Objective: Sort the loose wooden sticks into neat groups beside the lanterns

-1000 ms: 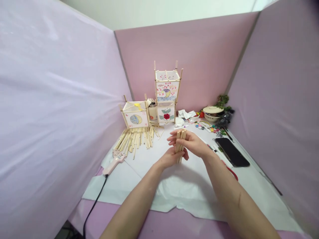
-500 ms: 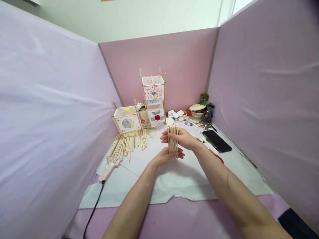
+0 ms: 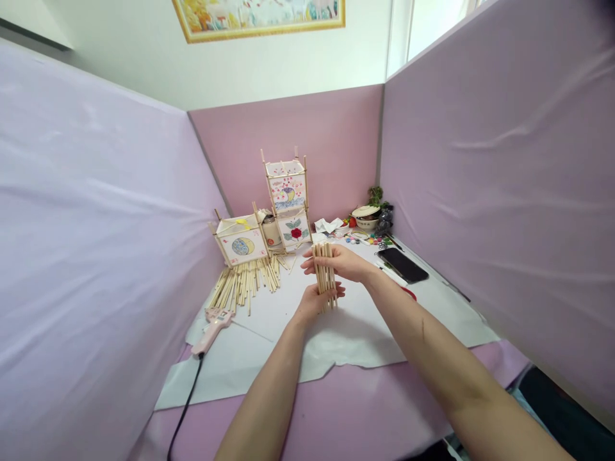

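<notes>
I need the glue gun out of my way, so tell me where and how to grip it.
I'd take the glue gun by its slim handle, from the near side, ideally with the left hand. The handle angles toward you, its end trailing the black cord; the wider head lies toward the loose sticks.

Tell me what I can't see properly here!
- Head view: exact number of held sticks, which overlap.
- Head view: far end of the black cord, past the bottom edge.
- Head view: top of the framed picture, past the top edge.
- Head view: left side of the jar, hidden by the moon lantern.
</notes>
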`<act>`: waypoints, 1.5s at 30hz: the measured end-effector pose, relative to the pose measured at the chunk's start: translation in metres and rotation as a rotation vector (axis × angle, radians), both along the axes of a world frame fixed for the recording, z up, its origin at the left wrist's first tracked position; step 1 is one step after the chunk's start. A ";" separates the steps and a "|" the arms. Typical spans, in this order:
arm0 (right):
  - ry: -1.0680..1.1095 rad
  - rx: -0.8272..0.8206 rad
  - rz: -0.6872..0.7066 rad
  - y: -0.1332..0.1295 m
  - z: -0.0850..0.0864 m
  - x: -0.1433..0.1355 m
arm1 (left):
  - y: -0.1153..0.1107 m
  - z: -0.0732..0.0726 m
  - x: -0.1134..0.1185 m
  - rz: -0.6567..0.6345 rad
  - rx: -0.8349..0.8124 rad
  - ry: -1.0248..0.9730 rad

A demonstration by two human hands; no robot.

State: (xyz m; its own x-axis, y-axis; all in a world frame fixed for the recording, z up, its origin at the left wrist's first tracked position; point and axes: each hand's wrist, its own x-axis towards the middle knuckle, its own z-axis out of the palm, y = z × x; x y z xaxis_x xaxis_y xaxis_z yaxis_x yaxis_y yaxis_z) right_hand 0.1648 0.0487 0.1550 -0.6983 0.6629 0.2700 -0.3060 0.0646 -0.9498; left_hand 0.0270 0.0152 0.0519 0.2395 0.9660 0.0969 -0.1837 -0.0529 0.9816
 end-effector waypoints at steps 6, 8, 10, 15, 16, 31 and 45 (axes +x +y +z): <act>0.020 0.006 0.086 0.005 -0.002 -0.004 | 0.001 -0.001 -0.004 -0.041 -0.012 -0.045; 0.031 -0.004 0.105 0.009 -0.004 -0.005 | 0.003 -0.002 -0.006 -0.047 -0.018 -0.034; 0.046 -0.020 0.108 0.013 -0.005 -0.006 | 0.006 -0.001 -0.008 -0.055 -0.032 -0.018; 0.085 -0.057 0.088 0.017 -0.008 -0.008 | 0.007 0.007 -0.012 -0.138 -0.032 0.053; 0.086 -0.056 0.092 0.016 -0.008 -0.008 | 0.007 0.009 -0.011 -0.168 -0.030 0.060; -0.084 0.010 0.137 0.026 -0.001 0.005 | 0.013 0.003 -0.004 -0.207 -0.012 0.062; -0.178 0.269 -0.187 0.021 0.028 0.028 | 0.012 0.002 -0.002 -0.178 -0.072 0.039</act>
State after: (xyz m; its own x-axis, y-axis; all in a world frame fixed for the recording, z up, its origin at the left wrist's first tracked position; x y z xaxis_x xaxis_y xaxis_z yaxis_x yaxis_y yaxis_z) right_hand 0.1929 0.0696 0.1828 -0.6235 0.7052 0.3375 -0.0971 0.3585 -0.9285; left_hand 0.0248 0.0273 0.0543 0.4092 0.9123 0.0165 -0.1455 0.0474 0.9882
